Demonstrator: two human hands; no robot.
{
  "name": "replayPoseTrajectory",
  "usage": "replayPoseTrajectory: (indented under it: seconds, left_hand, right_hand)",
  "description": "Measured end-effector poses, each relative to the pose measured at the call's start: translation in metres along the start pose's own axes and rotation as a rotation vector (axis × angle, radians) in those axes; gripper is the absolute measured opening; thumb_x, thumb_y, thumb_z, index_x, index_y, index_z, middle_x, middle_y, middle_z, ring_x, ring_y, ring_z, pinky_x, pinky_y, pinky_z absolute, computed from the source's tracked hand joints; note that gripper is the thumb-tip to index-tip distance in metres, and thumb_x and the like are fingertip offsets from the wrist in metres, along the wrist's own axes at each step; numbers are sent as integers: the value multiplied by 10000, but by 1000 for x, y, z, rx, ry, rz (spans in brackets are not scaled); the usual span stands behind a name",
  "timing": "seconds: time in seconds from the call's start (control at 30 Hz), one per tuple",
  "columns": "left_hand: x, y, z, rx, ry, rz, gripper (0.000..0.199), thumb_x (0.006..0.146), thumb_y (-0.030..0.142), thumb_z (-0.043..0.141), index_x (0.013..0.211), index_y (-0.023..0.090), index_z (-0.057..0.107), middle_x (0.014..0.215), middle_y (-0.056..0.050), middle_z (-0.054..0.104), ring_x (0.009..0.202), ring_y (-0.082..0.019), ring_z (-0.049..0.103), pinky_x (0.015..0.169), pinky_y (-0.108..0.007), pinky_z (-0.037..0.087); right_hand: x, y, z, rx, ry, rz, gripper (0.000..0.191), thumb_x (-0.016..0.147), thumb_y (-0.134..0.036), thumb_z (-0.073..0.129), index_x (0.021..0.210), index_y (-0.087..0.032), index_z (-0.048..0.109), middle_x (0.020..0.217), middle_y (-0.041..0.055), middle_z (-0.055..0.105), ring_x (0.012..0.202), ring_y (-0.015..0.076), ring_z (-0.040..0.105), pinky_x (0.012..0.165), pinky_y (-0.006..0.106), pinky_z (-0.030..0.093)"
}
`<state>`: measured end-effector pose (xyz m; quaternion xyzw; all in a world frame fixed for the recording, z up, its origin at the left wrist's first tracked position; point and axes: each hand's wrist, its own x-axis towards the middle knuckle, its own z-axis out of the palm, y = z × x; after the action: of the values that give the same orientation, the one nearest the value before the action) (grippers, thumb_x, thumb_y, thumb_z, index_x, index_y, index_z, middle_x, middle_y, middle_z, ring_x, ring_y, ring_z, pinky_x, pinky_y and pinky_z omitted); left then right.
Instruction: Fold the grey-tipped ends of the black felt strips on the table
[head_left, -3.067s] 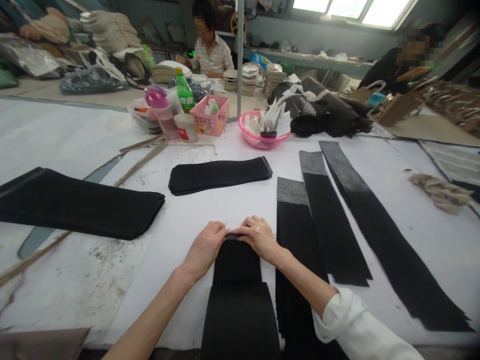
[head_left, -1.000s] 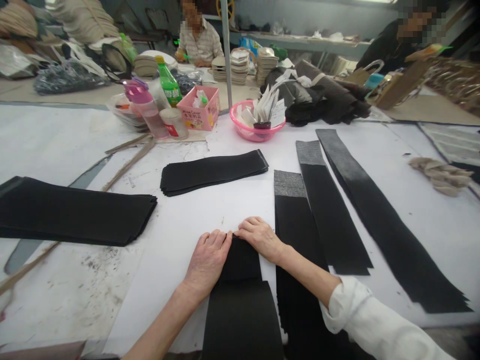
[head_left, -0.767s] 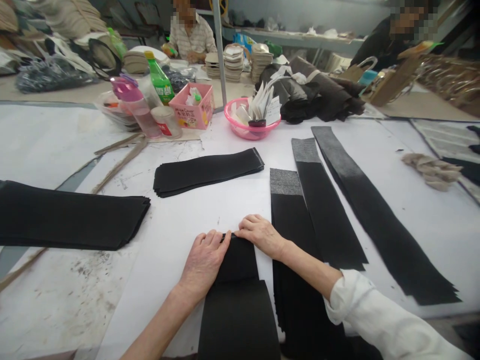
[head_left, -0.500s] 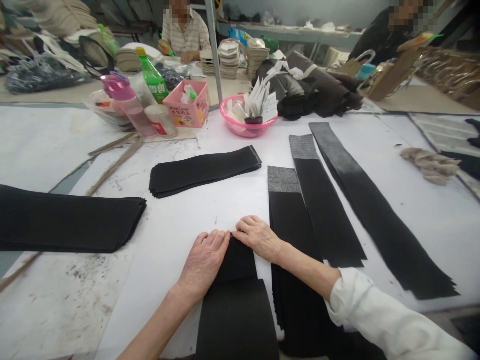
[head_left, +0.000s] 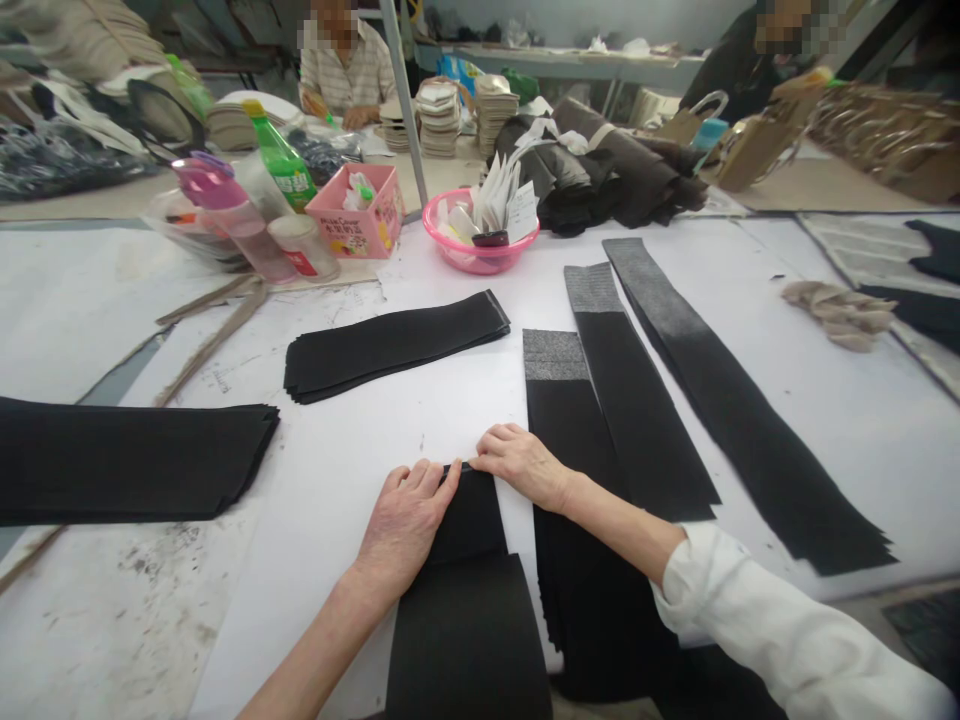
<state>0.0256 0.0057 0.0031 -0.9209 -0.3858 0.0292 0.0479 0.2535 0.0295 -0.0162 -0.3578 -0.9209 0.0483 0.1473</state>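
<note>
A black fabric strip [head_left: 469, 520] lies in front of me, its far end between my two hands. My left hand [head_left: 405, 515] is closed on the left corner of that end, fingertips pressed down. My right hand [head_left: 525, 465] pinches the right corner with bent fingers. A narrow folded edge shows between the fingertips. Nearer to me, a wider black piece [head_left: 469, 640] overlaps the strip. Right of my hands lie a black stack with a grey speckled end [head_left: 555, 355], a second such stack [head_left: 645, 400] and a longer one [head_left: 750, 430].
Black stacks lie at the left [head_left: 127, 460] and centre [head_left: 397, 345]. Farther back stand a pink basket [head_left: 480, 260], a pink box [head_left: 360, 230], a green bottle [head_left: 281, 160] and a metal pole [head_left: 405, 100]. Beige cloth [head_left: 840, 310] lies right. Two people are across the table.
The view has shifted slightly, so most things sit farther left. My fingertips have parted a little, and more of the strip's folded far edge shows between them.
</note>
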Motion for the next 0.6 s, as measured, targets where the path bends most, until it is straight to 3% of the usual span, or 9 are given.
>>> replayPoseTrajectory:
  seconds: [0.23,0.6]
  left_hand:
    - [9,5,0,17,11,59,431,886,83,482,1315,116,456,1171,-114,541,1120,-250,473,938,-391,399]
    - [13,6,-3,-51,-27,42,463,890,67,473,1345,147,430,1047,-63,550,993,-213,502,885,-372,423]
  right_hand:
    - [1,-7,-2,-45,-12,6,197,993,-195,441,1018,-168,635,920,68,568,912,204,474,812,334,387]
    - [-9,12,14,170,98,85,161,956,-309,539,968,-235,682,914,34,603,897,179,490,802,302,383]
